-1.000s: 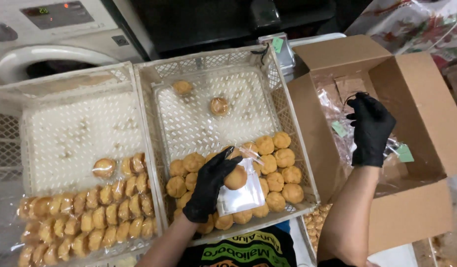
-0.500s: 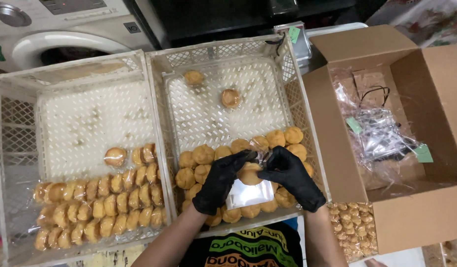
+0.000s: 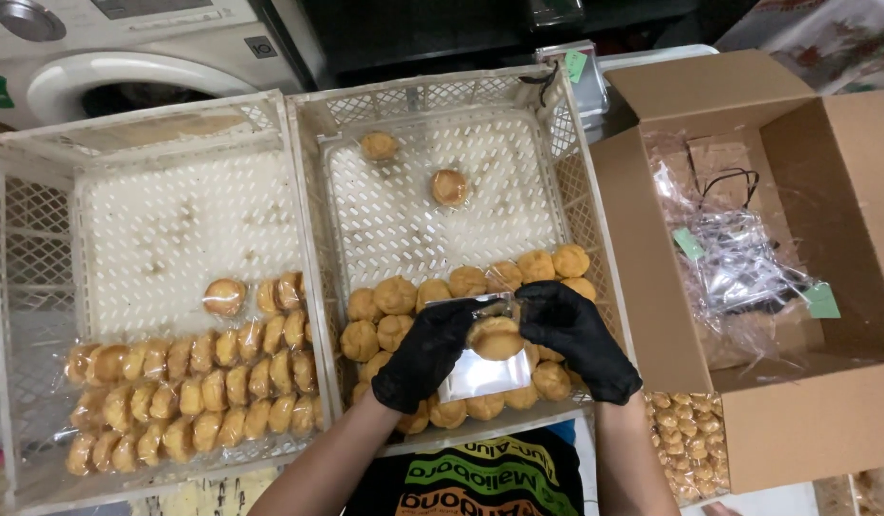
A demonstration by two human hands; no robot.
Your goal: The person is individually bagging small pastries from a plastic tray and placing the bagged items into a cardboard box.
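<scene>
Holding round pastry (image 3: 495,336) at mouth of clear bag (image 3: 482,371), lower centre of frame, above middle crate (image 3: 308,220). Left hand (image 3: 425,354) fingers clamped on bag, right hand (image 3: 576,334) fingers clamped on pastry. Risks, as judged: thin bag mouth folding shut, pastry crumbling under squeeze, or dropping onto loose pastries (image 3: 394,296) below.

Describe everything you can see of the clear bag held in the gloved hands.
The bag is a small, clear, glossy plastic pouch, flat and roughly rectangular. It hangs upright over the cookies in the middle crate. A round golden cookie sits at its open top, partly inside. The left hand grips its left edge, the right hand its right, both black-gloved. Its lower part looks empty.
</scene>
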